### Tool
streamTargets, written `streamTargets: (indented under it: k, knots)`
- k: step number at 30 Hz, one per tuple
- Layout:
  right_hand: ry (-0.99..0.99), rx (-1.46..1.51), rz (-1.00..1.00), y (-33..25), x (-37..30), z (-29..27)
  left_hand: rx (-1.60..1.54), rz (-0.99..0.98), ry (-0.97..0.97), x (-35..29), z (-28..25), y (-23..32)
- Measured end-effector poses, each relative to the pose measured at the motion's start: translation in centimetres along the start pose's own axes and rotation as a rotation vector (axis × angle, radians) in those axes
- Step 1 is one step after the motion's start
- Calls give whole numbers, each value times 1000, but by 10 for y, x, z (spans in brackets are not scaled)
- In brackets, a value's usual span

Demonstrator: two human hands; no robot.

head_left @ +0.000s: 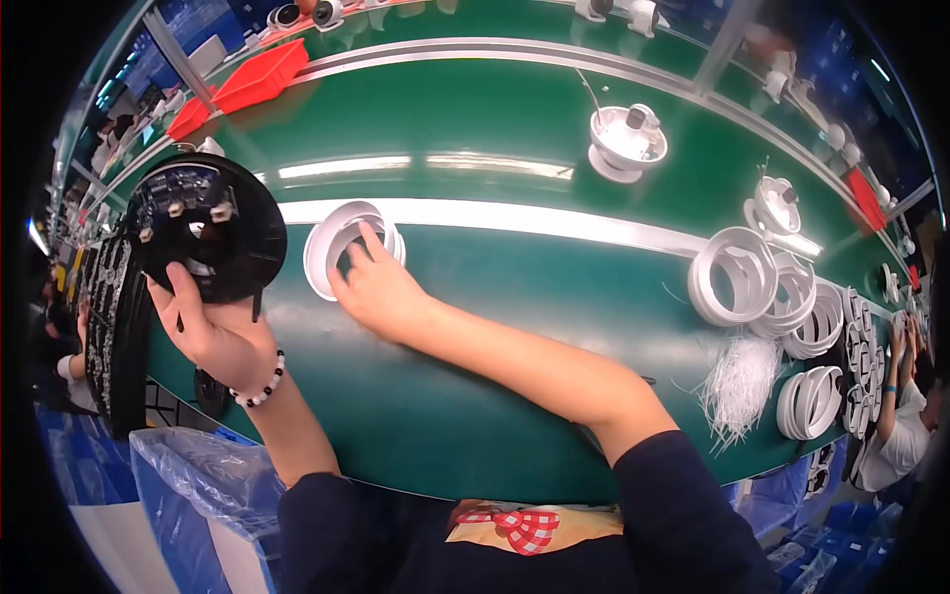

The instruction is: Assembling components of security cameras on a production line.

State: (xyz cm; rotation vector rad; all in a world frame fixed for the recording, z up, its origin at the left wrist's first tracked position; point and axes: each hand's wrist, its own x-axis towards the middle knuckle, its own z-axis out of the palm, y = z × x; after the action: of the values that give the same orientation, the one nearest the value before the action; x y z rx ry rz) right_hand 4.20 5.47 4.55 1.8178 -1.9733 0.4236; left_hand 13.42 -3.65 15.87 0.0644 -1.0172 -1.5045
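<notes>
My left hand (218, 337) holds up a round black plastic disc (259, 223) at the left, gripping its lower edge with thumb and fingers. A circuit board with small white connectors and a hole in the middle shows on the disc's face. Close to the strip along the bench, my right hand (386, 292) is closed on a white ring-shaped housing (319, 265), its fingers reaching into the opening. The housing rests on the green bench, apart from the disc. Part of its near side is hidden by the hand.
Several white rings (705, 287) stand at the right, beside a heap of thin white strips (740, 386). White dome assemblies (618, 163) sit on the green belt (475, 109) beyond. A red tray (262, 77) is far left; black stacked trays (104, 327) stand left.
</notes>
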Motion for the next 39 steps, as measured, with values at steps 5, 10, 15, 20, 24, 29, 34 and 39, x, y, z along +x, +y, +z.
streamTargets:
  k: [5, 10, 15, 20, 24, 29, 34, 39]
  knots:
    - [-288, 32, -52, 31, -40, -19, 35, 52, -158, 12, -21, 7]
    - [-490, 111, 35, 72, -147, -110, -82, -184, -173, 25, -29, -8]
    - [-591, -5, 152, 84, -199, -161, -48, -750, -354, -18, -2, -97]
    - [-271, 122, 393, 68, -163, -170, 40, -1107, -316, -82, -20, -150]
    - [-271, 55, 391, 52, -159, -147, 137, -1095, -436, -105, -22, -161]
    - [-124, -84, 436, 48, -164, -168, 124, -1058, -457, -113, -28, -154]
    - [-178, -12, 273, 3, -147, -172, 94, -915, -552, -114, -47, -158]
    - [-474, 119, 169, -17, -155, -131, 182, -842, -630, -92, -58, -155]
